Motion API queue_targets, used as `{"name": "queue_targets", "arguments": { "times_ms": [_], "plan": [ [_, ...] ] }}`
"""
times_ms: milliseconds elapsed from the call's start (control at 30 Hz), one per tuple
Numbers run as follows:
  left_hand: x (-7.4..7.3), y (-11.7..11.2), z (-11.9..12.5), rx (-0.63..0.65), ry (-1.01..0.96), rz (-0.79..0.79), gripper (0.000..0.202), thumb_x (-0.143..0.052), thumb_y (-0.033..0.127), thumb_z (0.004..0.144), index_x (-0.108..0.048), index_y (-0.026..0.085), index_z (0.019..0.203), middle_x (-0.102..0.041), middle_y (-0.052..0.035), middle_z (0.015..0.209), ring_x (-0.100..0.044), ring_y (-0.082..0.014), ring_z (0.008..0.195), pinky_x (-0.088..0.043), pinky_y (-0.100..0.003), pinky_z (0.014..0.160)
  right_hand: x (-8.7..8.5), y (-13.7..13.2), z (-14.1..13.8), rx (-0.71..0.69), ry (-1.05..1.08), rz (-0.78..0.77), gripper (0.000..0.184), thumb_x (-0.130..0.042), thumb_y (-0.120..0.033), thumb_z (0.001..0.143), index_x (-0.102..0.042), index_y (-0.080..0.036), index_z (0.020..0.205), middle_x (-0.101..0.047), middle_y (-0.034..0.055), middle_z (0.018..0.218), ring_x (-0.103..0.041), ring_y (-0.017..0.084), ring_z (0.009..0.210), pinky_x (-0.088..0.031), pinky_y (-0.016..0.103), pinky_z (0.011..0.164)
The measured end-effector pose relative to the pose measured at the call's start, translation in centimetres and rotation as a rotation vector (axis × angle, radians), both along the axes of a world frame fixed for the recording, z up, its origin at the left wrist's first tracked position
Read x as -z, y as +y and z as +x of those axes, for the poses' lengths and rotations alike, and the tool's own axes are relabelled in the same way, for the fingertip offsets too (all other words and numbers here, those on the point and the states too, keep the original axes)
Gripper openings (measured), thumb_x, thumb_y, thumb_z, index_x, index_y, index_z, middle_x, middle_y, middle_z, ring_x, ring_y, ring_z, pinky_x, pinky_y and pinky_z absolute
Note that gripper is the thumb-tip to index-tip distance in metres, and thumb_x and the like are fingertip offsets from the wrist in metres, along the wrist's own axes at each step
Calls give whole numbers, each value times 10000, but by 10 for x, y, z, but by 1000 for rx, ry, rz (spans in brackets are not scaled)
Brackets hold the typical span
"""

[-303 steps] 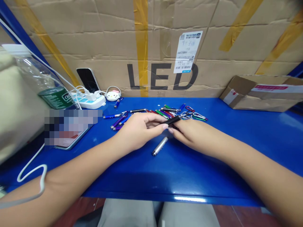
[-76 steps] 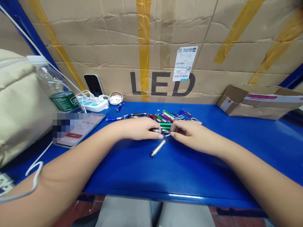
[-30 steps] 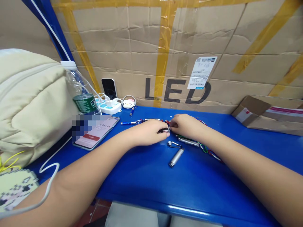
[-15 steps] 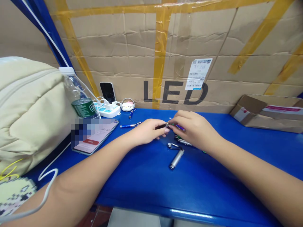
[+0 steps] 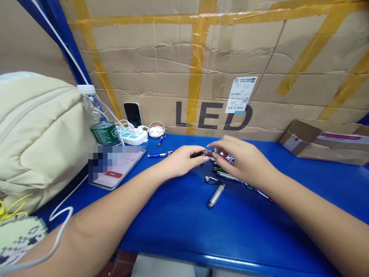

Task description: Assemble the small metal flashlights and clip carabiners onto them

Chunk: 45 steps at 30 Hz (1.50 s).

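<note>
My left hand [image 5: 182, 162] and my right hand [image 5: 242, 161] meet over the blue shelf [image 5: 178, 215], both pinching one small dark keychain flashlight [image 5: 204, 154] between their fingertips. A pile of coloured mini flashlights [image 5: 223, 171] lies under and beside my right hand, mostly hidden by it. A silver flashlight with a ring [image 5: 215, 194] lies alone just in front of both hands. A blue flashlight [image 5: 157, 155] rests to the left of my left hand.
A phone [image 5: 117, 169] lies flat at the left, next to a water bottle [image 5: 99, 119] and a beige bag [image 5: 37, 134]. A power strip [image 5: 131, 135] and a second phone [image 5: 133, 114] stand at the back. An open carton [image 5: 323, 144] sits at the right. A cardboard wall [image 5: 201, 69] closes the back.
Both hands stayed together on the small dark flashlight, shifting slightly; my right hand's fingers spread more over the pile. The camera view tilted up and left over the earlier frames.
</note>
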<state>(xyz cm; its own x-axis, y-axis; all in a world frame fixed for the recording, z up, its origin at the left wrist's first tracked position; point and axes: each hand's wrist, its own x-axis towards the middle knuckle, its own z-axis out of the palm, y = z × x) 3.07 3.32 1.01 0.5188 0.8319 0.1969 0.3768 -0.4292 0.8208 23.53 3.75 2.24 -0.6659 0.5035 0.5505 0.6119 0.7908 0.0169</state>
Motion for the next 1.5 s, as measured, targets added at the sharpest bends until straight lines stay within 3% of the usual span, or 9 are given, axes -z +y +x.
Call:
{"name": "queue_targets", "arguments": {
  "times_ms": [167,333,467,667,867,1200,1500],
  "plan": [
    [-3,-1,-1,-41,81,126,255,-565,299,871,-663,152,1054,-666,-64,1127,-574,-179,1063,-419,-301,951,2,-5,9,87,-54,-336,243,-536,-394,873,-617,-211,1013,-660,46,866,-596,175,719,-426,282,615],
    [2,2,-1,-99,79,127,277,-546,306,884,-630,170,1110,-690,-48,1004,-607,-184,961,-450,-306,855,12,-16,-4,11,-180,-445,183,-600,-335,849,-650,-203,965,-662,63,931,-611,203,829,-458,309,718],
    [7,3,1,-116,-36,70,311,-589,279,857,-529,164,1140,-675,-22,872,-619,-155,856,-460,-286,787,19,-16,-12,-42,-241,-502,131,-602,-239,851,-679,-188,943,-649,75,962,-614,195,859,-470,304,760],
    [8,3,2,-75,-69,94,172,-614,274,824,-558,154,933,-663,-41,923,-618,-160,889,-465,-289,806,19,-11,-7,-48,-135,-445,62,-601,-220,854,-646,-184,879,-675,62,907,-628,193,840,-461,296,735],
    [1,0,1,-55,-13,160,182,-581,251,835,-651,156,973,-696,-41,977,-627,-165,910,-469,-287,828,11,-11,2,-31,101,-365,75,-616,-237,841,-606,-203,907,-697,30,894,-647,169,806,-469,274,702],
    [0,-2,1,-70,46,219,230,-557,265,851,-691,170,1012,-715,-44,1011,-637,-177,928,-483,-293,825,4,-10,3,-165,226,-167,83,-622,-214,835,-677,-205,897,-662,40,799,-605,136,695,-461,246,629],
    [-2,-5,2,-30,64,211,235,-552,280,868,-687,187,1037,-705,-38,1079,-628,-185,1000,-464,-302,875,-2,-13,7,9,265,-236,124,-657,-333,804,-681,-214,827,-702,23,754,-625,152,657,-463,251,592]
  ]
}}
